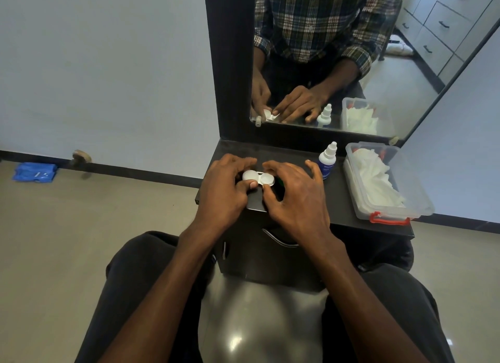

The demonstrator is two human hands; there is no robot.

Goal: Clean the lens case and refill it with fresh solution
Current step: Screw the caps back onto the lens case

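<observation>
- Lens case [258, 177], white, both caps on, sits on black shelf [341, 200] in front of mirror [351, 51].
- L hand [226, 189] pinches left cap; R hand [293, 193] pinches right cap.
- Solution bottle [328, 161] just right of R hand, upright.

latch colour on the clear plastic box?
Red. The latch sits on the near end of the clear plastic box, seen best in the head view.
</observation>
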